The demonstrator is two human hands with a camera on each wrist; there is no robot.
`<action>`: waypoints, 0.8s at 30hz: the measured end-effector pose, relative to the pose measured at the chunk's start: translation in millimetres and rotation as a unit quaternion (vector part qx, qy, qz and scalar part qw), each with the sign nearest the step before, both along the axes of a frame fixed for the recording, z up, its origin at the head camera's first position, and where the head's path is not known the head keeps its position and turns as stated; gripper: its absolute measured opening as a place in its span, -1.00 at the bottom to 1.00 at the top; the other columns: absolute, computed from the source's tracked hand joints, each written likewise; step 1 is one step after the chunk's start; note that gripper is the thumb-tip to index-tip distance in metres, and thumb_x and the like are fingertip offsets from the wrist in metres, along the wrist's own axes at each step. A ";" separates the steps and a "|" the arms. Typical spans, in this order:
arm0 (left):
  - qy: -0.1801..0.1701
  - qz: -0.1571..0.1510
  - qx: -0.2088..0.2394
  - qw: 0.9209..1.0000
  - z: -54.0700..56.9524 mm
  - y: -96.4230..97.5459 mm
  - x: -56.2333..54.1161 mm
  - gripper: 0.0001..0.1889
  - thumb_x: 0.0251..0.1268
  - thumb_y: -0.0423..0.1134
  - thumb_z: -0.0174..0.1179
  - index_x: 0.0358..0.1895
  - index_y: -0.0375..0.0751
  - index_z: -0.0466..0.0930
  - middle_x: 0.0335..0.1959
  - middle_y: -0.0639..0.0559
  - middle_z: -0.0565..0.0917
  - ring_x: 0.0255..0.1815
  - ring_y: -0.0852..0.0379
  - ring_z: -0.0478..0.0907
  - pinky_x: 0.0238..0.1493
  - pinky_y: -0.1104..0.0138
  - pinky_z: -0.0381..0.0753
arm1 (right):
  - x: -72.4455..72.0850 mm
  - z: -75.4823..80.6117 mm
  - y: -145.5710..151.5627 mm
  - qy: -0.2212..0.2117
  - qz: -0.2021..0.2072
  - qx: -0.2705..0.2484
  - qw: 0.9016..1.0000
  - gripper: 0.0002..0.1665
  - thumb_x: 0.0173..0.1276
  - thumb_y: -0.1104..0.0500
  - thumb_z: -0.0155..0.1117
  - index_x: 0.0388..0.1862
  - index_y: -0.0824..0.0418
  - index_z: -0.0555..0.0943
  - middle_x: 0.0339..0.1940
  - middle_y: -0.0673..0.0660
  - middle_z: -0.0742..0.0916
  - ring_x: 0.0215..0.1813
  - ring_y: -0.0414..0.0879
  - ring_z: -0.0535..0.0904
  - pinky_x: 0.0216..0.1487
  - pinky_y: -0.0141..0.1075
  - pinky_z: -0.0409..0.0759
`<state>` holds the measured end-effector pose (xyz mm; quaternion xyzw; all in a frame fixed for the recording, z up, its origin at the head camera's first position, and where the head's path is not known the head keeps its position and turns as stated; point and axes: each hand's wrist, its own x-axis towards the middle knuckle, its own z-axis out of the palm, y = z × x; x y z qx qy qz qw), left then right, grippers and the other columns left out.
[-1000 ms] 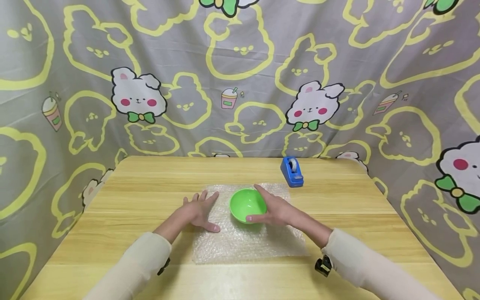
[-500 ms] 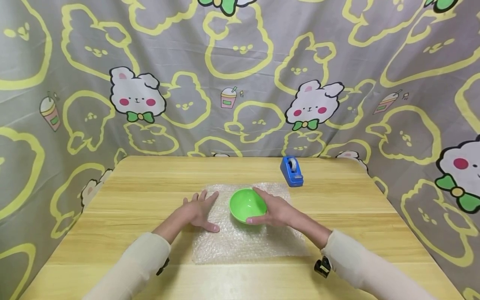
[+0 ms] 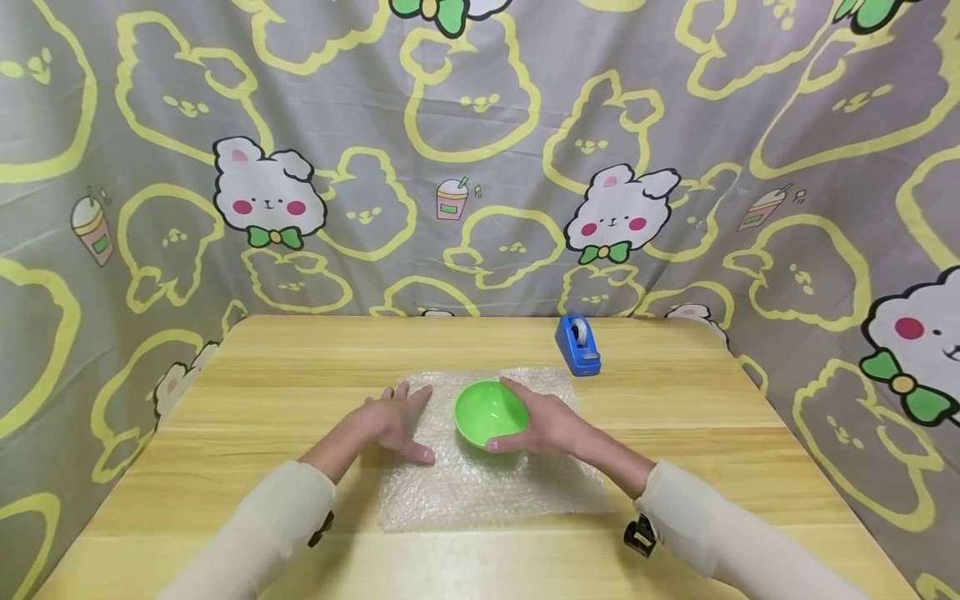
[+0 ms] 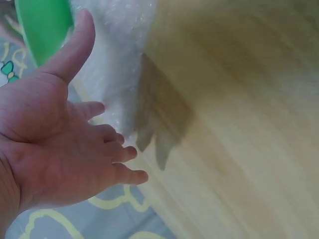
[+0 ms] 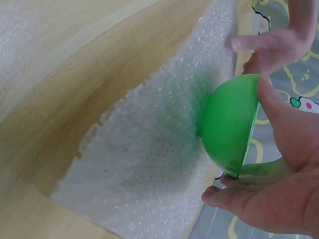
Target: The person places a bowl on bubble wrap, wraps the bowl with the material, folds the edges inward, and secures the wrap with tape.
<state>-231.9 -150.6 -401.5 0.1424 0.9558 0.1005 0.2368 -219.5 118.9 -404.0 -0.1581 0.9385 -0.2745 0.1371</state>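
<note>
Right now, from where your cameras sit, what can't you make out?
Underside of the green bowl: right wrist view, turned away toward the bubble wrap.
Patch of bubble wrap directly beneath: head view, hidden by the green bowl.
Tape's free end on the blue tape dispenser: head view, too small.
What the black object by the right sleeve is: head view, too small.

Room left of the bowl (image 3: 486, 410)
You can pass between your left hand (image 3: 396, 423) and the bowl, over the bubble wrap (image 3: 480, 496); your right hand (image 3: 551, 423) bars the other side, the tape dispenser (image 3: 579, 347) stands farther back, and the curtain (image 3: 510, 183) closes the rear.
</note>
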 end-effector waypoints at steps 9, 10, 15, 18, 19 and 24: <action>0.036 0.070 0.045 0.996 17.2 -3.4 -22.2 -0.15 0.45 -0.02 0.21 0.64 -0.18 -0.02 0.59 -0.55 -0.10 0.59 -0.55 -0.11 0.50 -0.38 -0.11 | -0.2 -0.2 -0.3 -0.002 -0.005 0.002 1.000 0.33 -0.01 -0.30 0.63 0.64 0.04 0.16 0.34 0.37 0.60 0.32 0.28 0.55 0.23 0.14 0.58; 0.040 0.080 0.051 0.995 17.3 -4.0 -24.8 -0.19 0.48 -0.05 0.18 0.64 -0.18 -0.01 0.59 -0.56 -0.11 0.58 -0.55 -0.12 0.51 -0.38 -0.12 | -0.1 -0.1 -0.3 -0.003 -0.007 0.003 1.000 0.33 -0.02 -0.30 0.63 0.64 0.03 0.16 0.35 0.37 0.60 0.32 0.27 0.55 0.23 0.13 0.59; 0.045 0.119 0.070 0.989 10.5 -7.0 -37.3 -0.32 0.57 -0.11 0.03 0.63 -0.17 0.02 0.58 -0.55 -0.03 0.58 -0.57 -0.14 0.49 -0.41 -0.11 | -0.9 0.1 -0.5 -0.008 -0.013 0.005 1.000 0.33 -0.02 -0.30 0.63 0.64 0.02 0.16 0.34 0.36 0.60 0.31 0.26 0.55 0.22 0.12 0.60; 0.046 0.120 0.071 0.989 4.3 -7.5 -43.2 -0.36 0.58 -0.14 -0.02 0.61 -0.22 0.09 0.57 -0.45 0.12 0.58 -0.56 -0.13 0.51 -0.37 -0.09 | -1.5 0.9 -1.2 -0.010 -0.011 0.005 1.000 0.33 -0.01 -0.29 0.63 0.64 0.05 0.16 0.35 0.38 0.58 0.32 0.27 0.54 0.24 0.14 0.58; 0.049 0.113 0.067 0.990 2.5 -7.4 -44.5 -0.39 0.58 -0.15 -0.03 0.59 -0.26 0.13 0.56 -0.43 0.17 0.58 -0.55 -0.11 0.52 -0.35 -0.08 | -1.5 1.3 -1.5 -0.009 -0.011 0.005 1.000 0.32 0.00 -0.29 0.63 0.64 0.06 0.16 0.35 0.38 0.58 0.33 0.28 0.54 0.24 0.14 0.58; 0.074 0.075 0.036 0.994 -2.2 -6.1 -47.2 -0.48 0.54 -0.17 0.03 0.41 -0.44 0.38 0.42 -0.35 0.45 0.53 -0.45 0.16 0.58 -0.18 0.00 | -1.2 1.7 -2.9 -0.009 -0.010 0.008 1.000 0.32 0.00 -0.29 0.63 0.63 0.07 0.17 0.35 0.37 0.58 0.33 0.27 0.53 0.26 0.14 0.57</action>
